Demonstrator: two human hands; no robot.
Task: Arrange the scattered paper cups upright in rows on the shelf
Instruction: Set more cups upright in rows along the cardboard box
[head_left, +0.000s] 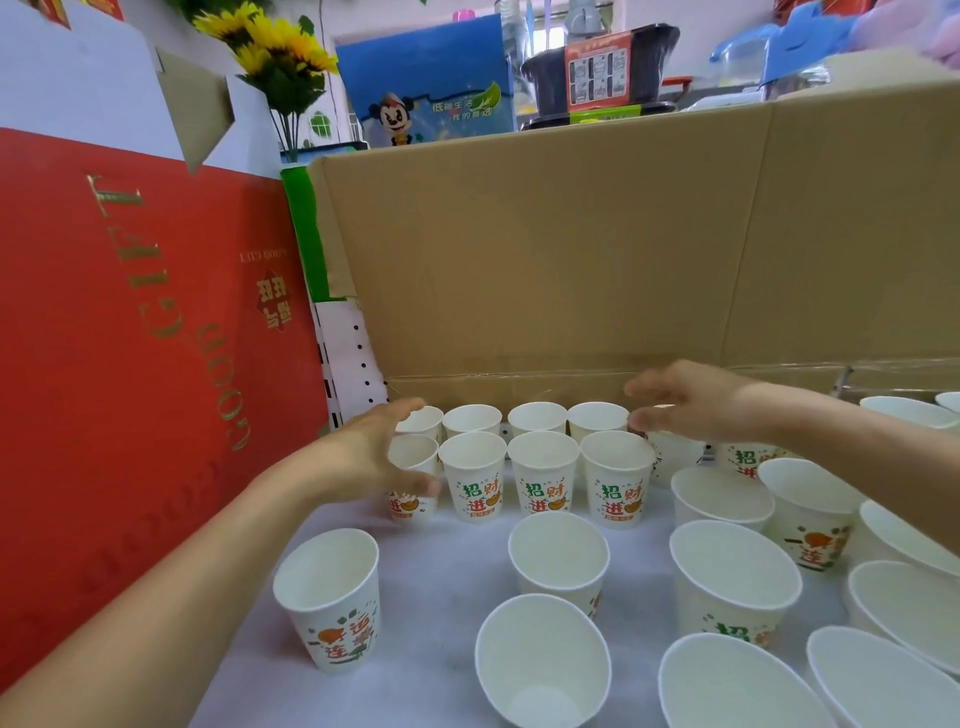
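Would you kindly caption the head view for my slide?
Left hand and right hand flank two rows of upright paper cups before a cardboard wall; loose cups stand nearer.

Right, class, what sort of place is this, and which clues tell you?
Probably a small shop or stockroom: many identical printed paper cups on a shelf, a red gift box at the left, and packaged housewares beyond the cardboard wall.

Close head view down onto shelf (447, 561)
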